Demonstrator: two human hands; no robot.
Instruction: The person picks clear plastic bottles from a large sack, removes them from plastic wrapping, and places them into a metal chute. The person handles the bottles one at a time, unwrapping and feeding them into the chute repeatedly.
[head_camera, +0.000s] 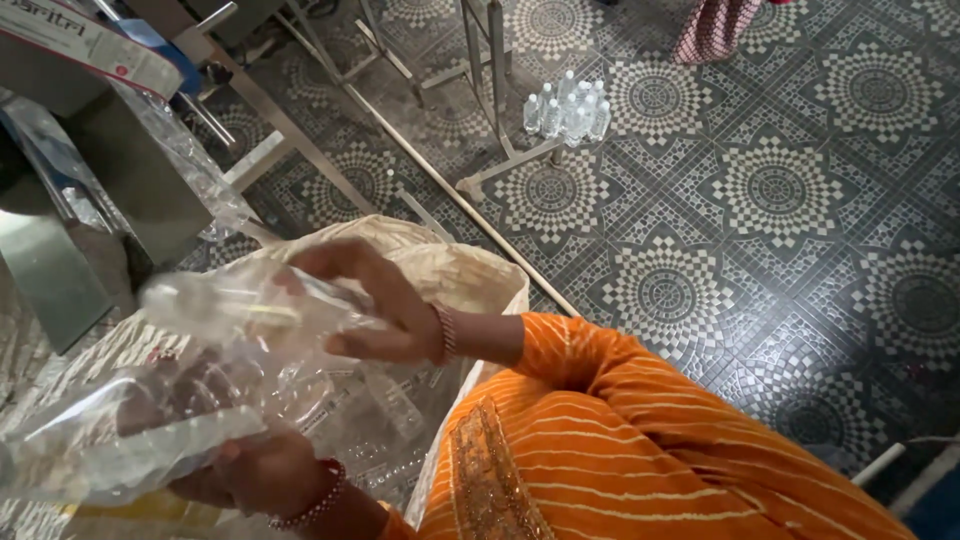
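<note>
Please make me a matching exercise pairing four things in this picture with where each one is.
Things:
1. right hand
2. left hand
3. bottles
4. sack

Places:
A. standing on the tiled floor by a metal frame
B. under the clear bag, near the bottom edge
C. on top of the clear bag
D. open, behind the hands

Pairs: 1-C, 2-B, 3-A, 4-D

Small bottling workshop: metal machine frames (490, 90), clustered plastic bottles (568, 108) on patterned tile floor (780, 190).
</note>
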